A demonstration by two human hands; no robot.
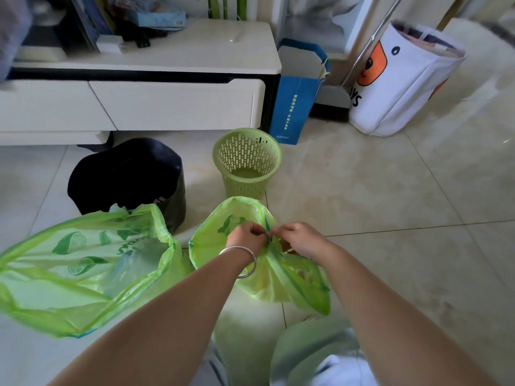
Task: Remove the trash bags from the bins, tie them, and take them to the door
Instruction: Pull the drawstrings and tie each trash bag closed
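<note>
A small green trash bag (281, 277) lies on the floor in front of me. My left hand (245, 236) and my right hand (299, 238) both pinch its gathered top edge, close together. A larger green trash bag (83, 263) with lime prints lies open on the floor to the left, untied. Behind them stand a green perforated bin (246, 160) with no bag in it and a black bin (128, 176) lined with a dark bag.
A white TV cabinet (167, 96) runs along the back. A blue paper bag (298, 104) and a white tote (401, 82) stand at the back right. Tiled floor (390, 204) stretches to the right.
</note>
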